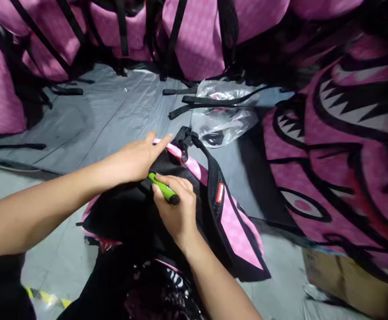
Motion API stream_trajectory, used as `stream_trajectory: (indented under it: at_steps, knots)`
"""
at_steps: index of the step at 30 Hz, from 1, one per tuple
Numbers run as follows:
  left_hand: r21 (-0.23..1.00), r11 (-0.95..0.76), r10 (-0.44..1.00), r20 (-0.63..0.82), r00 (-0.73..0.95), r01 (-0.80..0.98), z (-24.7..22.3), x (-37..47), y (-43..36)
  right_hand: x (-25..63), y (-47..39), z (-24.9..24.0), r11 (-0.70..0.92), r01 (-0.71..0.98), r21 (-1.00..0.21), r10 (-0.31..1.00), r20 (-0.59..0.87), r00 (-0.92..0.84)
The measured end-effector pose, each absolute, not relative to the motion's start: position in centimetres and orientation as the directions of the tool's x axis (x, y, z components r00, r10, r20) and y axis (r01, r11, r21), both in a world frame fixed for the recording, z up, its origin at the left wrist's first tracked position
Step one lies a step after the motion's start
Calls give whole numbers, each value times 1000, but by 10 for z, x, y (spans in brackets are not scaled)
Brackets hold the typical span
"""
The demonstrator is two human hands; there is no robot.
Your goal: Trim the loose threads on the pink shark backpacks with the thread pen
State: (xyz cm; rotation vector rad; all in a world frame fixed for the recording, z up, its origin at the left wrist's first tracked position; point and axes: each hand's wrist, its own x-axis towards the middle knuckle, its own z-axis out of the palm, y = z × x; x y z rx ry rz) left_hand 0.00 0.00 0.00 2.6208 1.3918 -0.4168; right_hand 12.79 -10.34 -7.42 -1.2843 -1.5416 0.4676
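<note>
Nearest the camera, a dark, glittering cloth (160, 289) bears white marks that may be print but cannot be read. Just beyond it, a black-and-pink bag (123, 218) lies across the person's lap, its upper part reaching the edge of a grey-covered table (110, 115). The right hand (179, 206) clenches a green tool (163, 188) with a black end; the tool's far end meets black fabric beside the left hand (135, 160), and its tip is hidden. The left hand lies over the bag's upper edge, fingers extended by the pink trim (193, 168); whether they pinch the material, one cannot tell.

The bag looks largely assembled, with strap (214, 171), buckle (183, 137) and pink panels in place. With the tool at the fabric, handling appears unfinished; how much is done or left at that spot cannot be judged. A red label (220, 193) on the strap carries pale marks too small to read, and no brand is legible.

Farther off, clear plastic (227, 111) lies near loose black straps (210, 101). At right, pink bags (341, 115) show jagged white teeth and an eye; more pink bags (197, 40) line the far side.
</note>
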Motion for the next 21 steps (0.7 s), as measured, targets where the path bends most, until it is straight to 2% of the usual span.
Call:
stream_trajectory:
  at_steps: [4, 7, 11, 14, 17, 21]
  knots:
    - [-5, -550, 788, -335, 517, 835, 4, -2, -1, 133, -108, -73, 328, 539, -776, 885, 452, 113]
    - [-3, -552, 786, -335, 519, 834, 4, -2, -1, 138, -109, -71, 339, 472, -813, 906, 418, 68]
    - [-11, -544, 793, -334, 510, 839, 2, -1, -1, 144, -111, -70, 277, 544, -792, 920, 382, 88]
    - [-4, -541, 795, -326, 511, 841, 0, -2, 0, 145, -112, -71, 286, 497, -819, 925, 372, 81]
    - [8, -537, 796, -325, 511, 843, 0, -3, 0, 142, -110, -72, 266, 521, -811, 920, 376, 115]
    - [-6, -530, 795, -351, 494, 848, 3, -2, -1, 136, -105, -72, 316, 439, -841, 916, 391, 88]
